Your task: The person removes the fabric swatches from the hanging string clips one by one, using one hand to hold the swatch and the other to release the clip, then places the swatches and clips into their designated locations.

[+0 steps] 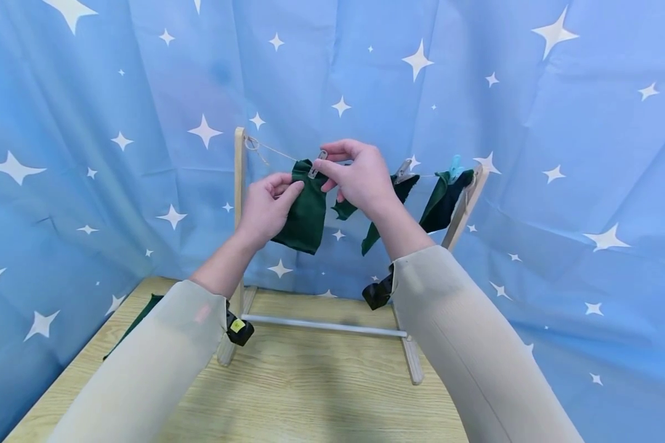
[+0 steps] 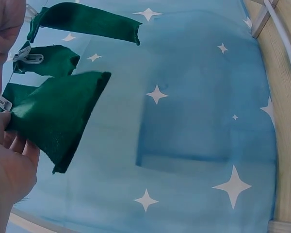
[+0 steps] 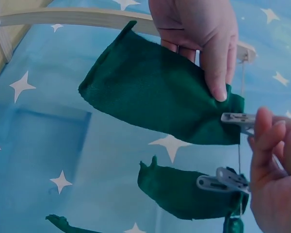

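Note:
In the head view my left hand (image 1: 263, 206) pinches the upper left edge of a dark green cloth (image 1: 305, 221), which hangs over a thin string (image 1: 277, 151). My right hand (image 1: 362, 178) grips the tail of a grey clothespin (image 1: 314, 169) between thumb and fingers. Seen from the right wrist, that clothespin (image 3: 233, 118) bites the cloth's top edge by the string, close to my left thumb. Beside it, a second green cloth (image 3: 189, 191) hangs from another grey clothespin (image 3: 223, 182), partly hidden by my right hand in the head view.
More green cloths hang farther right, the end one (image 1: 446, 200) under a turquoise clothespin (image 1: 455, 166). Wooden posts (image 1: 240, 184) carry the string, joined below by a white bar (image 1: 321, 324). Another green piece (image 1: 135, 326) lies on the wooden table (image 1: 310, 375) at left. A starry blue curtain hangs behind.

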